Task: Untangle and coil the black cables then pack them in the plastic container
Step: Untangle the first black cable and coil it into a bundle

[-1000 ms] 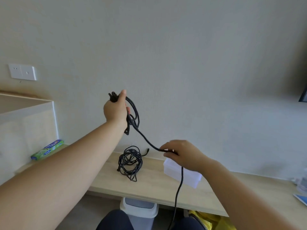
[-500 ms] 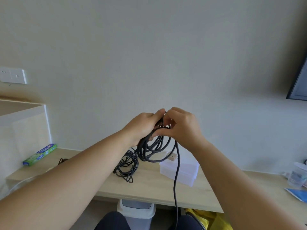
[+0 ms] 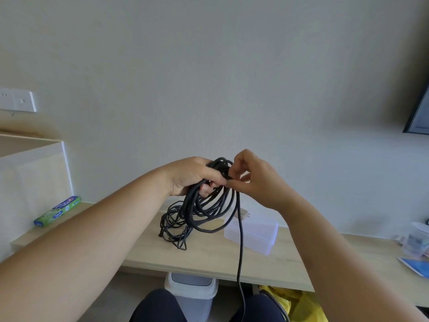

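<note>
My left hand (image 3: 192, 176) grips a bundle of black cable loops (image 3: 209, 210) raised above the desk. Close beside it, my right hand (image 3: 253, 180) pinches a strand of the same cable at the top of the bundle. From there a loose end (image 3: 240, 252) hangs straight down past the desk edge toward my lap. A second, thinner black cable (image 3: 173, 228) lies coiled on the wooden desk (image 3: 209, 259) behind the loops. The clear plastic container (image 3: 255, 231) sits on the desk to the right of that coil.
A green and blue box (image 3: 58, 211) lies at the desk's left end, beside a white cabinet (image 3: 34, 173). A small clear tub (image 3: 416, 240) and a blue card (image 3: 415, 269) sit at the right. Under the desk stand a white bin (image 3: 191, 291) and a yellow bag (image 3: 294, 303).
One second ago my hands were apart, the left raised with a few loops. They have come together at the bundle, which now hangs lower with more loops.
</note>
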`<state>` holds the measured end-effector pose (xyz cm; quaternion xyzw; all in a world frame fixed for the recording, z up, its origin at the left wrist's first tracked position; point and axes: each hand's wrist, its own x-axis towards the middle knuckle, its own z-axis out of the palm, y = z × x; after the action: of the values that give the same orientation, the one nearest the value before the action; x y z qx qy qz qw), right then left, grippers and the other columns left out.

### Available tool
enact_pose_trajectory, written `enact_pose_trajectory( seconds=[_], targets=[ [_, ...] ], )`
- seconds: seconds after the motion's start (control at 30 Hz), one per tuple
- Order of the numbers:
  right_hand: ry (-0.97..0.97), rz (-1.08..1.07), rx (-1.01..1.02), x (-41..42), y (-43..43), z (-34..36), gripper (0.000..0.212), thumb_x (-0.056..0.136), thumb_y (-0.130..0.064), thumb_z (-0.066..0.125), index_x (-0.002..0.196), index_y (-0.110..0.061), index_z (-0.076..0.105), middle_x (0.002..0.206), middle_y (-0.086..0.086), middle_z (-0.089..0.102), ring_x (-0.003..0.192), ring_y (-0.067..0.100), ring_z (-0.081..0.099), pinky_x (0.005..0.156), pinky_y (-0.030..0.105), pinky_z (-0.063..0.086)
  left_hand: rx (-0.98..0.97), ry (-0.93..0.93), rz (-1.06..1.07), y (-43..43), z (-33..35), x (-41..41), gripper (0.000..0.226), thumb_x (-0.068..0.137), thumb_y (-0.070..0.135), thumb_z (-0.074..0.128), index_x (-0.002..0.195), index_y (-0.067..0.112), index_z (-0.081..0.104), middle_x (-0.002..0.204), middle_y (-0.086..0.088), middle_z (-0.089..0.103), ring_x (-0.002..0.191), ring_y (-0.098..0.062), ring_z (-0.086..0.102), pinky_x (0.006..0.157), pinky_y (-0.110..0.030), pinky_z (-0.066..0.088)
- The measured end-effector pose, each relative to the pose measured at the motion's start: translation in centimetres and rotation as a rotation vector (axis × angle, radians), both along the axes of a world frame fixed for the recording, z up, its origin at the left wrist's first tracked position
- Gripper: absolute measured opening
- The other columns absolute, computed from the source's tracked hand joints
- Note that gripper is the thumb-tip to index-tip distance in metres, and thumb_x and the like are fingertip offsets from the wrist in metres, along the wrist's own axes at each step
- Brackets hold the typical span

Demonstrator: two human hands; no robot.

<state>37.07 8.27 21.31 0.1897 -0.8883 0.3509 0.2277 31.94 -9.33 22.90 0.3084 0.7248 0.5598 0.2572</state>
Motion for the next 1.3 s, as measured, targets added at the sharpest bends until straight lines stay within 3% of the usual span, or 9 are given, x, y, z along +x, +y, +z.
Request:
enact_pose_trajectory(
  seconds=[0.13, 0.3, 0.4, 0.5, 0.63, 0.83, 1.0, 1.2, 1.3],
  targets=[
    [0.138, -0.247, -0.033, 0.8, -0.8, -2.4, 0.048, 0.082, -0.019, 0.069, 0.121, -0.022, 0.041, 0.117, -0.009, 0.044, 0.105, 0.008, 0.048, 0.092, 0.032, 0.046, 0.206, -0.047, 0.077, -0.1, -0.2, -0.4, 0.030, 0.089, -0.004, 0.045, 0.063, 0.011, 0.043, 0.054, -0.001, 0.043, 0.038, -0.007, 0.034, 0.041, -0.017, 0.026],
    [-0.213, -0.098, -0.339, 0.9, -1.2, -4.4, 0.108, 0.082, -0.027, 0.072, 0.148, -0.032, -0.014, 0.157, -0.006, 0.011, 0.142, 0.012, 0.021, 0.112, 0.031, 0.026, 0.201, -0.043, -0.017, -0.3, -0.5, 0.0, 0.031, 0.084, 0.009, 0.048, 0.053, 0.012, 0.044, 0.040, 0.005, 0.039, 0.034, -0.005, 0.032, 0.040, -0.015, 0.028],
    [-0.230, 0.031, -0.544, 0.5, -1.0, -3.9, 0.091, 0.088, -0.021, 0.064, 0.150, -0.033, -0.001, 0.146, -0.007, 0.038, 0.134, 0.012, 0.040, 0.106, 0.029, 0.035, 0.185, -0.116, -0.060, -0.5, -0.6, 0.2, 0.023, 0.075, 0.017, 0.053, 0.053, 0.012, 0.049, 0.039, 0.005, 0.036, 0.031, -0.004, 0.030, 0.038, -0.014, 0.029],
    [-0.288, 0.156, -0.766, 0.2, -0.7, -3.6, 0.060, 0.092, -0.019, 0.058, 0.142, -0.029, 0.027, 0.106, 0.001, 0.065, 0.090, 0.018, 0.068, 0.087, 0.036, 0.053, 0.189, -0.209, -0.075, -0.6, -0.9, 0.5, 0.013, 0.077, 0.017, 0.053, 0.068, 0.009, 0.057, 0.044, 0.003, 0.041, 0.032, -0.005, 0.035, 0.037, -0.015, 0.031],
    [-0.265, 0.089, -0.855, -0.3, -0.9, -3.3, 0.020, 0.094, -0.016, 0.056, 0.113, -0.014, 0.063, 0.075, 0.001, 0.055, 0.047, 0.010, 0.044, 0.048, 0.023, 0.043, 0.199, -0.222, 0.075, -0.4, -1.3, 0.5, 0.021, 0.080, 0.024, 0.066, 0.085, 0.008, 0.053, 0.053, 0.001, 0.047, 0.043, -0.010, 0.046, 0.044, -0.019, 0.041],
    [-0.247, 0.008, -0.823, -0.7, -1.0, -2.1, 0.016, 0.087, -0.022, 0.067, 0.103, -0.020, 0.071, 0.071, 0.000, 0.062, 0.047, 0.012, 0.041, 0.048, 0.023, 0.041, 0.279, -0.249, 0.208, -0.8, -1.6, 1.4, 0.026, 0.091, 0.026, 0.057, 0.104, 0.004, 0.063, 0.068, -0.002, 0.053, 0.053, -0.014, 0.054, 0.059, -0.032, 0.055],
    [-0.274, 0.003, -0.806, -1.2, -1.4, -1.9, 0.012, 0.088, -0.030, 0.065, 0.095, -0.024, 0.072, 0.077, 0.000, 0.067, 0.049, 0.011, 0.046, 0.051, 0.023, 0.043, 0.392, -0.077, 0.406, 0.5, -2.4, 2.2, 0.029, 0.096, 0.031, 0.050, 0.099, 0.004, 0.059, 0.049, 0.005, 0.039, 0.037, -0.008, 0.034, 0.043, -0.023, 0.041],
    [-0.421, 0.216, -0.887, -2.6, 0.3, -4.3, 0.073, 0.080, -0.066, 0.051, 0.141, -0.029, 0.036, 0.131, -0.003, 0.057, 0.115, 0.020, 0.060, 0.099, 0.044, 0.046, 0.511, 0.001, 0.547, 0.3, -1.5, 0.6, 0.026, 0.097, 0.030, 0.051, 0.087, 0.007, 0.058, 0.044, 0.006, 0.036, 0.033, -0.007, 0.029, 0.037, -0.018, 0.031],
    [-0.540, 0.202, -0.743, -2.3, 1.0, -7.6, 0.065, 0.081, -0.058, 0.055, 0.138, -0.032, 0.038, 0.128, -0.005, 0.060, 0.112, 0.017, 0.062, 0.100, 0.045, 0.042, 0.611, -0.025, 0.616, -0.3, -0.2, -0.7, 0.027, 0.097, 0.030, 0.051, 0.083, 0.009, 0.057, 0.042, 0.007, 0.035, 0.032, -0.007, 0.027, 0.037, -0.016, 0.029]
  ],
)
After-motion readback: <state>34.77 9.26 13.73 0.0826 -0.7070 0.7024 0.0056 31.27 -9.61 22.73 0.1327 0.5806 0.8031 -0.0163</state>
